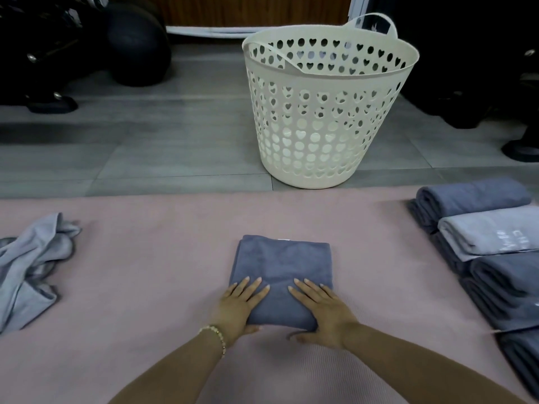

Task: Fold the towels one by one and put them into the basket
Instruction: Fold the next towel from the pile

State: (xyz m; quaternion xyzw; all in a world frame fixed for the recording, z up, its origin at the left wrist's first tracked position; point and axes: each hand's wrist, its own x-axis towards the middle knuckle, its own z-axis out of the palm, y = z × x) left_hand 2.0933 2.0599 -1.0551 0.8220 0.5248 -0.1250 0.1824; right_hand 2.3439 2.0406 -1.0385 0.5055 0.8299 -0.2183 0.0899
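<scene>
A folded dark grey towel (281,266) lies on the pink mat (151,258) in front of me. My left hand (237,307) lies on its near left corner and my right hand (319,310) on its near right corner. On both hands the fingers are flat on top and the thumb is tucked at the near edge, pinching the fold. A white basket (326,118) with heart-shaped holes stands upright on the floor just beyond the mat. I cannot see into it.
A crumpled light grey towel (32,266) lies at the mat's left edge. Several folded grey towels (481,237) are stacked along the right side. Dark equipment and a black ball (137,45) stand on the grey floor at the back left.
</scene>
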